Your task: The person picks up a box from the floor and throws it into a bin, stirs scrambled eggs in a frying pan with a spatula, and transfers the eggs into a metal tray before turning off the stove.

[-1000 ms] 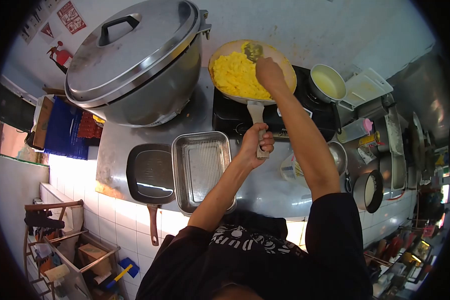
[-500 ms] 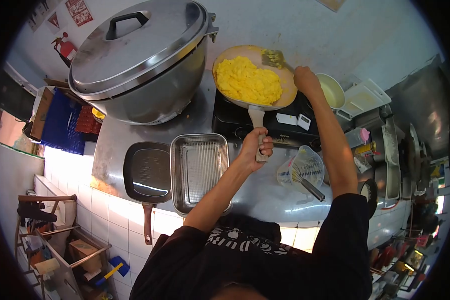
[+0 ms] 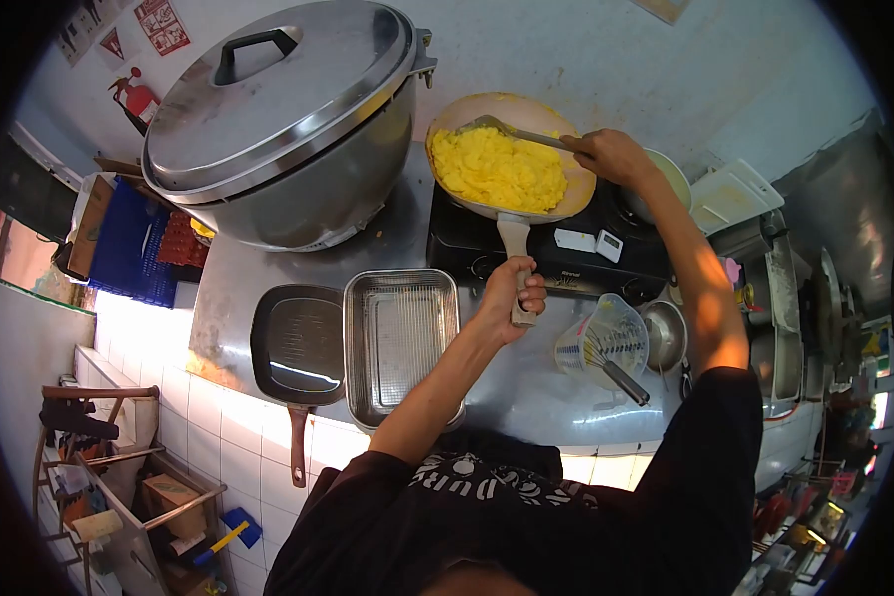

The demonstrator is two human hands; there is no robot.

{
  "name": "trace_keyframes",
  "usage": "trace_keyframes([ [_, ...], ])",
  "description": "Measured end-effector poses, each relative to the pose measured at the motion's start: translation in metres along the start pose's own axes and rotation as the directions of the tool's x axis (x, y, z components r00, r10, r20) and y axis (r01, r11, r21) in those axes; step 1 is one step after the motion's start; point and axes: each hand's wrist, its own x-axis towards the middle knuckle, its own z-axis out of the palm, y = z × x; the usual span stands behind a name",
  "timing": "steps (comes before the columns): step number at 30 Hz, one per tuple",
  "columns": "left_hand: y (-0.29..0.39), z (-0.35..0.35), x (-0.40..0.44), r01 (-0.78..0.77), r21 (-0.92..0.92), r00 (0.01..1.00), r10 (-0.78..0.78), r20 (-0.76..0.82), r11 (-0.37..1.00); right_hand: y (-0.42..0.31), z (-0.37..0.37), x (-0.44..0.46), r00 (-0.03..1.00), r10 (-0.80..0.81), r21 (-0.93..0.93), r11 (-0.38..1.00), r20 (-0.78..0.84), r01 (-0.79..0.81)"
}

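Note:
A light-coloured frying pan point(image 3: 572, 204) sits on the black gas stove point(image 3: 457, 238), with yellow scrambled eggs point(image 3: 497, 171) heaped in its left and middle part. My left hand point(image 3: 512, 300) is wrapped round the pan's beige handle point(image 3: 514, 238). In my right hand point(image 3: 609, 156), above the pan's right rim, is the handle of a spatula point(image 3: 526, 134). Its blade reaches the far left edge of the eggs. On the stove front lie a white thermometer or timer-like device point(image 3: 608, 245) and a white strip point(image 3: 574, 240).
A large lidded rice cooker point(image 3: 288, 149) stands left of the stove. Nearer me are a square grill pan point(image 3: 296, 343) and a metal tray point(image 3: 402, 338). A measuring jug point(image 3: 616, 333) with a whisk point(image 3: 621, 377) and a metal bowl point(image 3: 666, 335) stand at the right.
My right hand has swung the spatula from the pan's far right side leftward over the eggs. My left hand keeps its hold on the handle. The metal bowl shows more fully.

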Motion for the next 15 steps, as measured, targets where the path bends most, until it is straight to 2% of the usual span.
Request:
trace_keyframes([
  [2, 0.0, 0.0, 0.0, 0.003, -0.016, 1.0, -0.003, -0.002, 1.0, -0.013, -0.02, -0.013, 0.994, -0.112, -0.093, 0.989, 0.0, 0.111],
  [6, 0.0, 0.001, -0.001, 0.009, -0.035, 1.0, -0.008, 0.004, 0.999, -0.053, -0.052, -0.046, 0.995, -0.097, -0.163, 0.982, 0.03, 0.101],
  [11, 0.0, -0.001, 0.002, 0.013, -0.056, 1.0, -0.012, 0.007, 0.998, -0.095, -0.063, -0.079, 0.986, 0.052, -0.222, 0.975, 0.162, -0.015],
  [13, -0.002, -0.003, 0.002, 0.019, -0.048, 1.0, -0.018, 0.015, 0.999, -0.113, -0.054, -0.076, 0.985, 0.059, -0.242, 0.97, 0.159, -0.019],
  [15, -0.004, -0.003, 0.003, -0.007, -0.048, 1.0, 0.007, 0.0, 0.999, -0.132, -0.04, -0.064, 0.962, 0.255, -0.215, 0.949, 0.102, -0.229],
])
